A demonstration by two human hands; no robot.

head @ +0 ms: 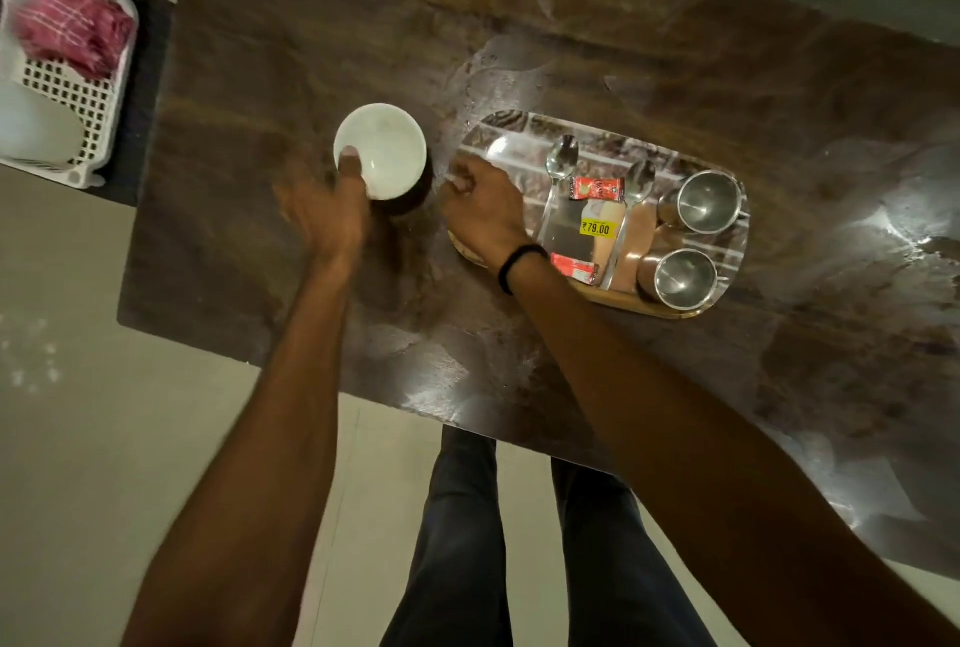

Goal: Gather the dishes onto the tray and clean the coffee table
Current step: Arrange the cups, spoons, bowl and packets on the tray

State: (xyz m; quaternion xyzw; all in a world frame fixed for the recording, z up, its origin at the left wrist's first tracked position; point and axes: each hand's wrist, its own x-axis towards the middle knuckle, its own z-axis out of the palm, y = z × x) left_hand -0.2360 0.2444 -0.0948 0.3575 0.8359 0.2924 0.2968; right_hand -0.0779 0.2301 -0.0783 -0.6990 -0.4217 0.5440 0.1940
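Pinching the rim of the white bowl (382, 150), the left hand (332, 215) has its thumb (349, 163) hooked inside the lip. The other fingers are blurred under the outer wall, so I cannot tell how they lie. The bowl sits just off the left end of the tray (649, 308), about midway across the coffee table (311, 49); I cannot say whether it is lifted or resting.

It looks like glazed ceramic: stiff, fairly light, slick and likely to chip, so a thumb-over-rim hold with fingers beneath seems sound.

The right hand (483, 210) lies at the tray's left end with its fingers curled. Whether they grip the rim is unclear.

On the tray lie two spoons (561, 163), a biscuit packet (597, 231) and two steel cups (701, 202) at its right end. That leaves bare room for the bowl at the left end, under that hand.
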